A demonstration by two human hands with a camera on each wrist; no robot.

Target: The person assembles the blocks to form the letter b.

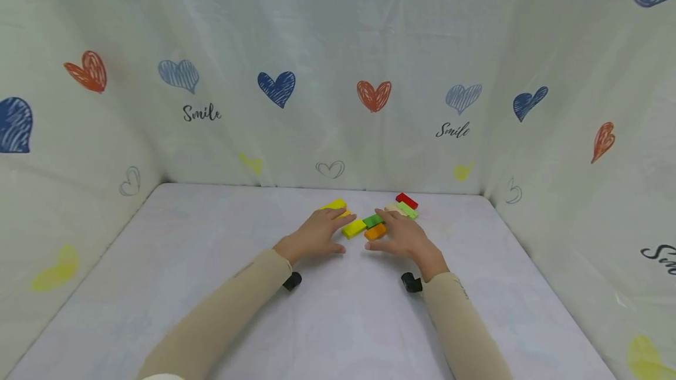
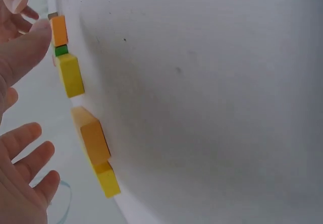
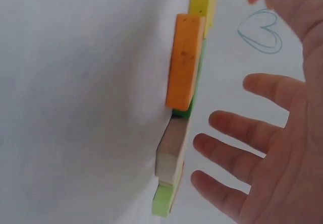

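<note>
Several coloured rectangular blocks lie on the white-covered table near its far side. My left hand hovers by a yellow block and a light orange block, its fingers spread and holding nothing. Between the hands are a second yellow block, a green block and an orange block. My right hand is over the right part of the group, fingers apart with nothing in them. Beyond it lie a beige block, a light green block and a red block.
A white sheet printed with hearts and "Smile" hangs around the back and sides of the table. Small black devices sit at both wrists, below the beige sleeves.
</note>
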